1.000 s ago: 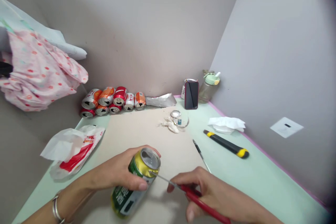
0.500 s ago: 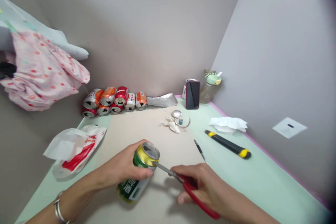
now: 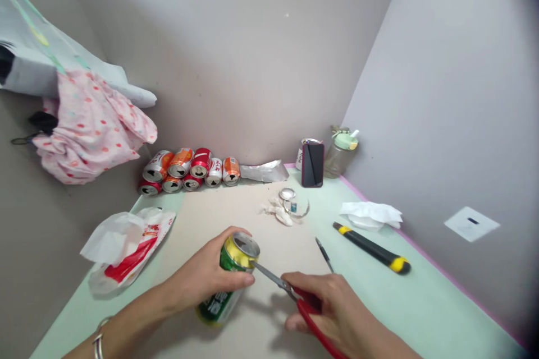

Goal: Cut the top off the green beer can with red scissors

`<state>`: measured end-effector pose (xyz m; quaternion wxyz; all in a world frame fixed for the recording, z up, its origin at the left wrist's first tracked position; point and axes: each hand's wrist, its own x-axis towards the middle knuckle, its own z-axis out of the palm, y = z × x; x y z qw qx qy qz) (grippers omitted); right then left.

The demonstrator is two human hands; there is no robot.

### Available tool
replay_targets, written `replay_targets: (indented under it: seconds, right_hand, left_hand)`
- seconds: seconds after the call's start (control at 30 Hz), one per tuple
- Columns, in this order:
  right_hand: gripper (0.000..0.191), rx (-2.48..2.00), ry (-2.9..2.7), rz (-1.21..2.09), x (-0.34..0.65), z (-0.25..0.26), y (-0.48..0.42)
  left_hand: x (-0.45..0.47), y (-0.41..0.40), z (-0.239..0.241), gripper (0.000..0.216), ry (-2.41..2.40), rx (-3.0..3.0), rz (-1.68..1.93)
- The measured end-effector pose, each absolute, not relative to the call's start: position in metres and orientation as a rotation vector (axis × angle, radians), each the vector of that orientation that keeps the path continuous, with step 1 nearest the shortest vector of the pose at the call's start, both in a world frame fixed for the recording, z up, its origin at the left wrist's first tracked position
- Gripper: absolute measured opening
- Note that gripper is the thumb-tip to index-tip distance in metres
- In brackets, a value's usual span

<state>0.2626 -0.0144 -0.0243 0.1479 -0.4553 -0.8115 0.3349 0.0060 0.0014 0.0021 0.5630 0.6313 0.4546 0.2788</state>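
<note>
A green and yellow drink can [image 3: 231, 269] leans at a tilt over the board, its opened top facing up and to the right. My left hand [image 3: 210, 269] is wrapped round its upper body, thumb across the front. In my right hand [image 3: 324, 303] are red-handled scissors [image 3: 273, 277], with fingers closed about the handles. The scissor blades touch the yellow shoulder just below the can's rim. Whether the tip has gone through the metal I cannot tell.
Several cans [image 3: 189, 171] are stacked by the back wall, beside a cut metal sheet [image 3: 264, 171]. On the right lie a pen [image 3: 324, 253], a utility knife [image 3: 373, 248] and tissues [image 3: 371, 215]. A phone [image 3: 313, 165] and bottle [image 3: 340, 154] stand behind; a plastic packet [image 3: 128, 249] lies left.
The view has shifted slightly, so everything appears lower and further right. Both hands keep their hold, and the blades stay at the can's shoulder.
</note>
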Motion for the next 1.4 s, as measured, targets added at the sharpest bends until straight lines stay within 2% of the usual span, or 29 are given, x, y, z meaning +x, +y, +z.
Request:
replay_targets:
  seconds: [0.1,0.17,0.33,0.47,0.83,1.03,1.17,1.27,1.4]
  right_hand:
    - [0.048,-1.282,-2.309,0.959,0.264,-0.026,-0.012]
    - [0.05,-1.29,-2.29,0.871,0.266,-0.031,-0.01]
    - [0.058,-1.252,-2.329,0.801,0.272,-0.033,-0.004]
    - [0.061,-1.239,-2.371,0.964,0.274,-0.026,-0.003]
    - [0.046,-1.342,-2.316,1.077,0.273,-0.03,-0.003]
    - [0.032,-1.33,-2.218,1.457,0.271,-0.022,-0.005]
    - [0.029,-1.321,-2.112,1.658,0.268,-0.019,-0.006]
    - [0.024,-1.347,-2.171,1.502,0.266,-0.024,-0.004]
    - [0.03,-1.313,-2.265,1.264,0.265,-0.032,-0.003]
  left_hand:
    - [-0.001,0.004,0.003,0.078,0.985,1.39,0.649]
    - [-0.004,0.007,0.001,0.084,0.969,1.36,0.69]
    - [-0.008,0.012,-0.005,0.061,0.882,1.378,0.73]
    - [-0.012,0.012,-0.011,0.061,0.865,1.327,0.657]
    - [-0.006,0.014,-0.008,0.064,0.979,1.377,0.673]
    - [-0.009,0.013,-0.003,0.055,0.944,1.344,0.557]
    - [-0.007,0.012,0.0,0.052,0.916,1.328,0.487]
    - [-0.004,0.012,-0.001,0.045,0.988,1.405,0.562]
    - [-0.003,0.013,-0.006,0.039,1.016,1.453,0.601]
